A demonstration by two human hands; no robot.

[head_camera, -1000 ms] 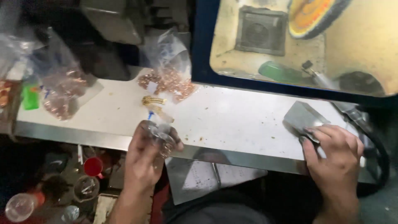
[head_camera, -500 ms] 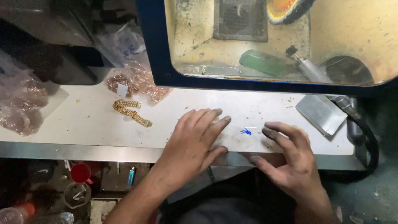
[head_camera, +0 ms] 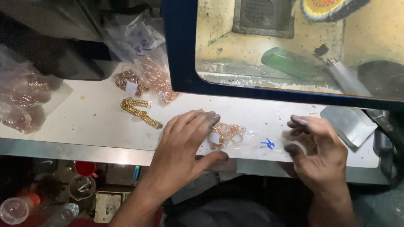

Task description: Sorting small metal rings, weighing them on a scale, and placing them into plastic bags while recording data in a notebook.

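The left hand [head_camera: 183, 145] lies flat on a clear bag [head_camera: 242, 141] of copper rings [head_camera: 226, 133] on the white desk [head_camera: 88, 122], fingers spread. The right hand [head_camera: 317, 153] hovers at the bag's right end, fingers curled apart, holding nothing. A gold chain [head_camera: 139, 110] lies just left.

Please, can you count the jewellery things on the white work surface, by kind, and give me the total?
Clear plastic bags with copper-coloured chain jewellery: 3 – under the left hand, by the blue frame, at the left edge
Loose gold chain: 1
Total: 4
The right hand holds nothing.
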